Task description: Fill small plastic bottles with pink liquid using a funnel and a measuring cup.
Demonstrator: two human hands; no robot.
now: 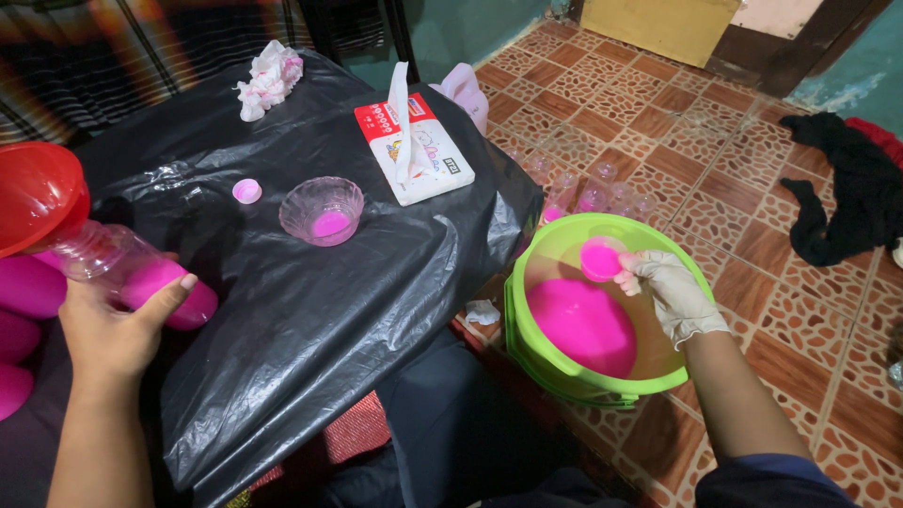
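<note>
Bottle (pixel 132 273): clear plastic, part-filled with pink liquid, tilted on the black-sheeted table (pixel 310 310), left edge of view. Red funnel (pixel 38 193) sits in its neck; funnel cut off by the frame. Left hand (pixel 113 329): bare, wrapped around the bottle's lower half, thumb laid along its side; fingers hidden behind it.
Cup (pixel 600 259): small, pink inside, held over the green bucket (pixel 555 367). Right hand (pixel 663 287): white-gloved, fingertips pinching the cup's rim, forearm reaching in from lower right. Bucket stands on the tiled floor beside the table, pink liquid within; its far base is hidden.
Pink shapes (pixel 23 292) at far left: cut off, kind unclear.
On the table: glass bowl (pixel 322 210) with pink liquid, pink cap (pixel 246 191), tissue pack (pixel 414 146), crumpled tissue (pixel 268 80).
Floor beyond the bucket: clear empty bottles (pixel 593 193), hard to count.
</note>
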